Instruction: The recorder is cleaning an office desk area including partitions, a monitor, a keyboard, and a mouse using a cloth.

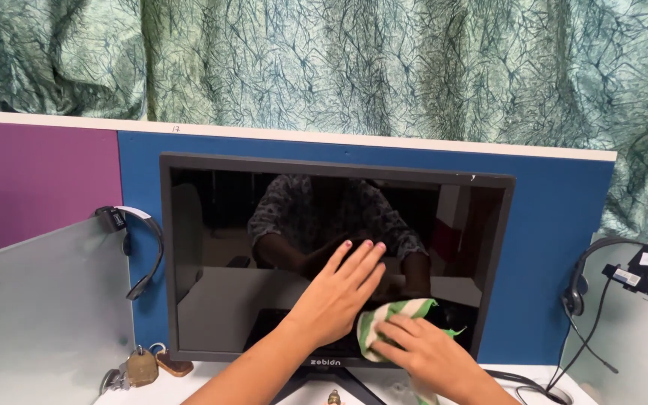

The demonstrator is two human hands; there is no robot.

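Head view: in the lower centre of the frame, the left hand (337, 298) is laid flat against the dark glass of a black flat-screen monitor (264, 225), fingers spread and nothing held in its grip. Just to its right, the right hand (423, 349) is closed around a bunched green-and-white striped cloth (390, 318), which is pressed to the lower part of the screen. The monitor is stood on a white counter (181, 386) before a blue partition panel (556, 262). A black headset (144, 255) is hung at the left of the frame, another black headset (586, 285) at the right. A brass padlock (141, 367) is seen at the lower left.
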